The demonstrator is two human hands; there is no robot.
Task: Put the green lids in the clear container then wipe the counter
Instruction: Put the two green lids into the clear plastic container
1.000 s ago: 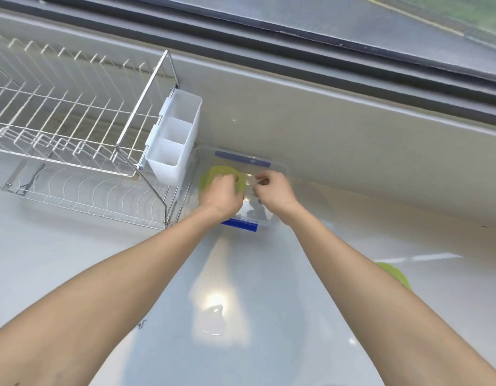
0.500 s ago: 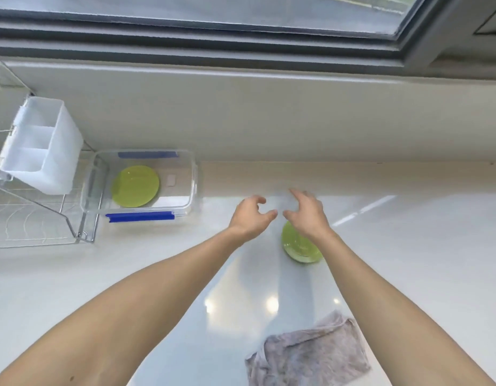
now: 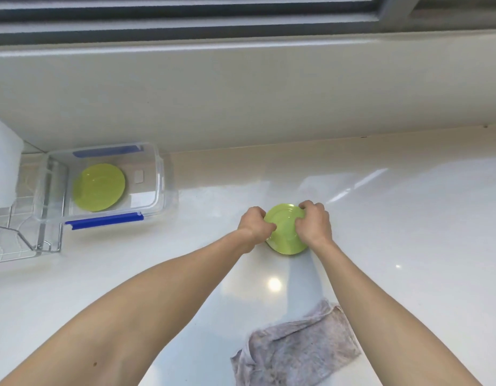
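A round green lid (image 3: 285, 228) lies on the white counter (image 3: 394, 232) in the middle of the view. My left hand (image 3: 255, 224) grips its left edge with curled fingers, and my right hand (image 3: 313, 222) grips its right edge the same way. Another green lid (image 3: 99, 187) lies flat inside the clear container (image 3: 162, 179) with blue clips, which stands against the back wall at the left. A crumpled grey cloth (image 3: 294, 352) lies on the counter near the front, beside my right forearm.
A wire dish rack (image 3: 15, 240) with a white plastic cutlery holder (image 3: 3, 168) stands at the far left, touching the container. A window sill and frame (image 3: 241, 37) run along the back above the wall.
Both hands left the container, where one lid now lies, moved right across the counter and closed on the second green lid's edges. The view swung right, showing the cloth.
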